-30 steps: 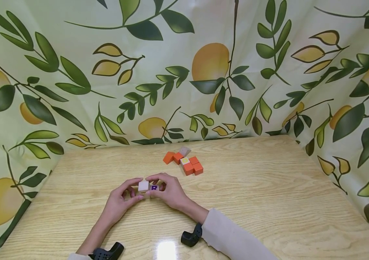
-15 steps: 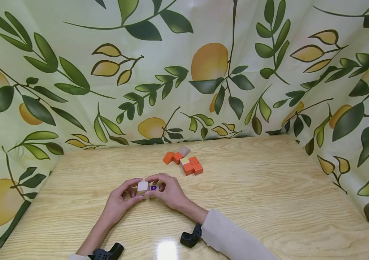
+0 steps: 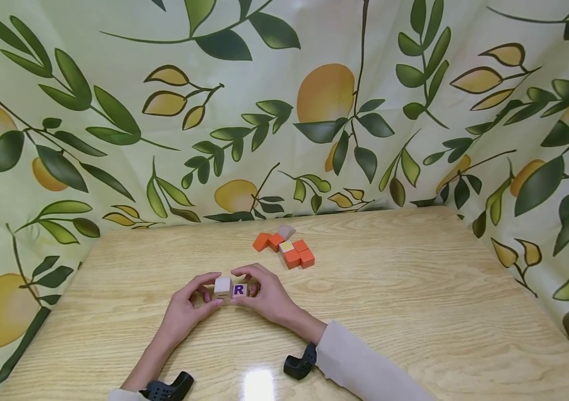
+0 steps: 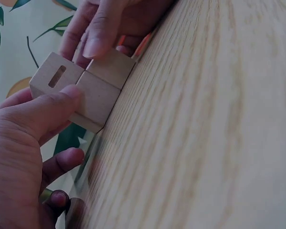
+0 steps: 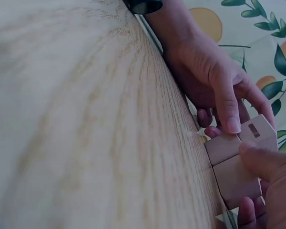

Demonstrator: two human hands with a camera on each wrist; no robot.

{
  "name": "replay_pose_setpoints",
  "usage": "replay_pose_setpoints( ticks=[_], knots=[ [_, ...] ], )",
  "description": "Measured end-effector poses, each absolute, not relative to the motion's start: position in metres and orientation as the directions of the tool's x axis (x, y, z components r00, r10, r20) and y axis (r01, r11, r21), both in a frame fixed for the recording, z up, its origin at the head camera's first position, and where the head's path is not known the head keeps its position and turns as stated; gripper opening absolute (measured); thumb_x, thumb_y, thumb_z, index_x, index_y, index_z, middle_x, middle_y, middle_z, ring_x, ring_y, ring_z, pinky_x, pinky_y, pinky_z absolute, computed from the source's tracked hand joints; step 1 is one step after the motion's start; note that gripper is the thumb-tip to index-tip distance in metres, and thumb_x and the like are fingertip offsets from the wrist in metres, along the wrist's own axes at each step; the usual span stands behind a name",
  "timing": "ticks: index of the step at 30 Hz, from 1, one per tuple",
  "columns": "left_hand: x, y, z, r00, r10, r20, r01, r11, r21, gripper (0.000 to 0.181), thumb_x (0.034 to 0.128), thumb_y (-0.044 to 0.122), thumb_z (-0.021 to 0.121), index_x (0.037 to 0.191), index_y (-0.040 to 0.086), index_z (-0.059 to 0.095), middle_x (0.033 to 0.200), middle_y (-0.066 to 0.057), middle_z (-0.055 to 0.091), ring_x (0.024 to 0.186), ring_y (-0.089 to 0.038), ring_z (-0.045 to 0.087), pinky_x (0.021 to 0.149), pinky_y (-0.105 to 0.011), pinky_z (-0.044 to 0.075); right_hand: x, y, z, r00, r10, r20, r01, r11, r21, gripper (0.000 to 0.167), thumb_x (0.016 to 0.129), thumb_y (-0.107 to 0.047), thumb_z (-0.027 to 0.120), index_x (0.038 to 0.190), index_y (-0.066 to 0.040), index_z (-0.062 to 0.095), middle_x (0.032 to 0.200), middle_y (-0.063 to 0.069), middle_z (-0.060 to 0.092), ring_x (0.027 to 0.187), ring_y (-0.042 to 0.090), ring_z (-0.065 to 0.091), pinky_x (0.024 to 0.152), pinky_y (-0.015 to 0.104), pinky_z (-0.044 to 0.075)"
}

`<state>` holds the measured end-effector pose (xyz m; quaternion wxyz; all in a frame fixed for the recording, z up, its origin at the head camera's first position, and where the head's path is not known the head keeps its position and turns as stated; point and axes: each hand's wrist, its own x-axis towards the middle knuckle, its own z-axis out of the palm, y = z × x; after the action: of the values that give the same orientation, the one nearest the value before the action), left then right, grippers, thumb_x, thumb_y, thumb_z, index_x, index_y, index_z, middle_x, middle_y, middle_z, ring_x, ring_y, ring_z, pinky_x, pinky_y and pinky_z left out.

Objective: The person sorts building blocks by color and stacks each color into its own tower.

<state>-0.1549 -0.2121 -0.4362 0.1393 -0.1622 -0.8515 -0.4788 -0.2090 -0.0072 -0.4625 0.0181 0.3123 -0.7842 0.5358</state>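
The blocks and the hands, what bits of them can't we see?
- Head view: the top of the lower block, hidden by the white block stacked on it.
- Left wrist view: the letter on the R block, turned away from the camera.
- Head view: any mark on the pale block behind the orange blocks, too small to read.
- Right wrist view: part of the right hand, cut off by the picture's edge.
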Motion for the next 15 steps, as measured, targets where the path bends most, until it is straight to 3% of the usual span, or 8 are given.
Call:
replay_pose_setpoints(
  ticks=[8,15],
  knots=[
    [-0.166,-0.224,-0.459,-0.927,0.122,0.355,0.369,0.470,0.802,0.049,0.0769,0.009,0.080,0.122,0.019,0.064,0.077,0.001,0.057,0.068,-0.014,0.050,0.054,-0.026,0.036,-0.207,-0.003,-0.462,-0.814,-0.475,0.335,-0.480,0.224,-0.848,0.045,0.079,-0.021,0.080,0.120,-0.018,0.063,0.098,-0.004,0.056,0.071,0.006,0.055,0.066,0.022,0.049],
    [-0.165,-0.223,-0.458,-0.928,0.118,0.353,0.364,0.483,0.796,0.047,0.0778,0.009,0.080,0.121,0.018,0.064,0.077,0.001,0.058,0.068,-0.016,0.050,0.055,-0.026,0.036,-0.207,-0.003,-0.463,-0.812,-0.476,0.337,-0.480,0.218,-0.850,0.043,0.079,-0.021,0.080,0.118,-0.016,0.064,0.096,-0.005,0.056,0.070,0.005,0.054,0.065,0.022,0.050]
  ],
)
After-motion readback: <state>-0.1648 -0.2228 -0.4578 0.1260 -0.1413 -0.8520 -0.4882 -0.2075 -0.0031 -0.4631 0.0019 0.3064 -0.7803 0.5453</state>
